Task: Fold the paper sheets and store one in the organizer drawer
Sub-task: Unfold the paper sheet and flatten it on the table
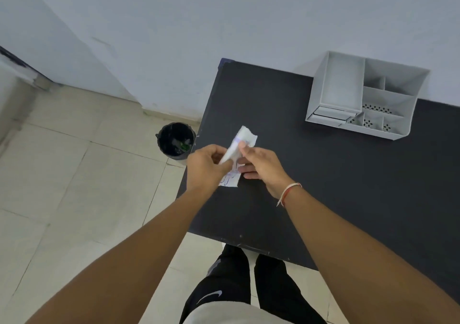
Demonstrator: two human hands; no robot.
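The scene is lit softly and evenly, with a cool, bluish cast on the far wall (224,12). No hard shadows are thrown; only a faint, diffuse shade is seen beneath the hands on the black table (323,186), whose matte top shows no glare. The white paper (240,140) is slightly overexposed and blurred, its markings unreadable. Straight lines are bent by the wide lens toward the edges, and the near forearms are stretched. Fine detail is softened throughout.
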